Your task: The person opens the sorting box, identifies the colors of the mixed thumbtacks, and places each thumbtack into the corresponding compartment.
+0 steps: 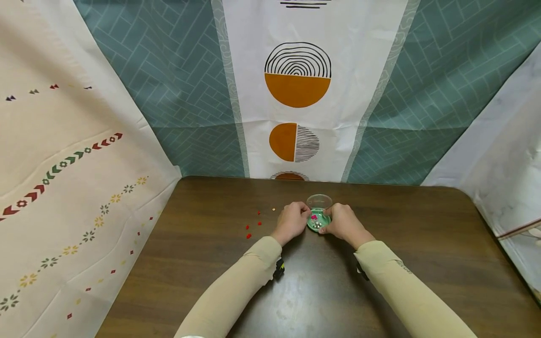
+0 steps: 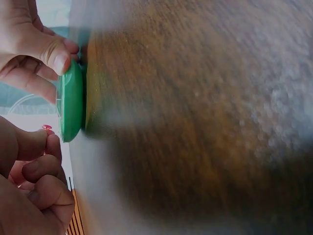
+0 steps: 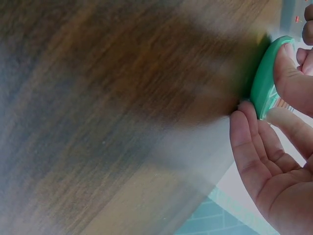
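Note:
A small round green case [image 1: 313, 227] with its clear lid [image 1: 319, 201] raised lies on the table. Inside it are bright pink pieces [image 1: 314, 217] and several silvery ones. My right hand [image 1: 344, 224] grips the case's right side, its thumb on the near rim and fingers around the edge, as the right wrist view shows. At the case's left rim, my left hand [image 1: 292, 218] pinches a tiny red piece [image 2: 47, 128], which looks like a push pin, between thumb and forefinger. The other left fingers are curled in.
Several small red pieces [image 1: 248, 236] lie scattered on the brown wooden table [image 1: 203, 272] left of my left hand. A tiny gold piece [image 1: 274, 209] lies just beyond them. Patterned cloth [image 1: 194, 94] hangs along the table's far edge.

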`<state>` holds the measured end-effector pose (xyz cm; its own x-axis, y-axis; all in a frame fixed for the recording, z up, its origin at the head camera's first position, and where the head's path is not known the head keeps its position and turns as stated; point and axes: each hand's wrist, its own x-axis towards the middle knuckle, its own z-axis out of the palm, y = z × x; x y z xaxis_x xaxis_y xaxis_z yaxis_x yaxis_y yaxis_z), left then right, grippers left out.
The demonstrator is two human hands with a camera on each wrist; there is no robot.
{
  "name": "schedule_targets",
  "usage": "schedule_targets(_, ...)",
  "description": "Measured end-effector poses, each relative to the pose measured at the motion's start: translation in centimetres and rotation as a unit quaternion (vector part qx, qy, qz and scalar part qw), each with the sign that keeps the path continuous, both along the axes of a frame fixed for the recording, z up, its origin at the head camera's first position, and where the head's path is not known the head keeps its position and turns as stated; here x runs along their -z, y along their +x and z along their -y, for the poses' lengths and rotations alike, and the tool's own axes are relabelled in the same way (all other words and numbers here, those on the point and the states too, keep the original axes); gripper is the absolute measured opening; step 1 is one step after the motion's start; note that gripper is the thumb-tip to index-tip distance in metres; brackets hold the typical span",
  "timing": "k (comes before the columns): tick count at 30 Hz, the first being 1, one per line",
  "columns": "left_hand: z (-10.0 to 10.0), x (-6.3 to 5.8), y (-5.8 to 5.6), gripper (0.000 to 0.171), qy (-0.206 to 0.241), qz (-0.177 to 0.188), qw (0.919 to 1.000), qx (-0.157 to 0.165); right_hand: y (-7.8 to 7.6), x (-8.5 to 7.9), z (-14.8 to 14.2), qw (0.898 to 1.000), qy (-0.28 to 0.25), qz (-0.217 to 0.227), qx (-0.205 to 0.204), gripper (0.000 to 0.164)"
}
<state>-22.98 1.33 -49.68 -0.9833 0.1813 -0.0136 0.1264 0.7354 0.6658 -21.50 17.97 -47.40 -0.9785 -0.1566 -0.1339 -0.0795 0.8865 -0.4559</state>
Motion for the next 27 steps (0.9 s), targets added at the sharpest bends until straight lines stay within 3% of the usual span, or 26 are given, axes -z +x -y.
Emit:
schedule_targets(20,0.1,-0.3,0.0,0.014,0.008,-0.005,1.0,0.0,0.1,0.2,-0.1,1.0,-0.004,-0.011,-0.006,0.059)
schedule_targets(27,1.8,-2.1,-0.8,0.014,0.009,-0.024,0.9996,-0.009,0.1,0.1,-0.1,1.0,-0.006,-0.003,-0.004,0.059)
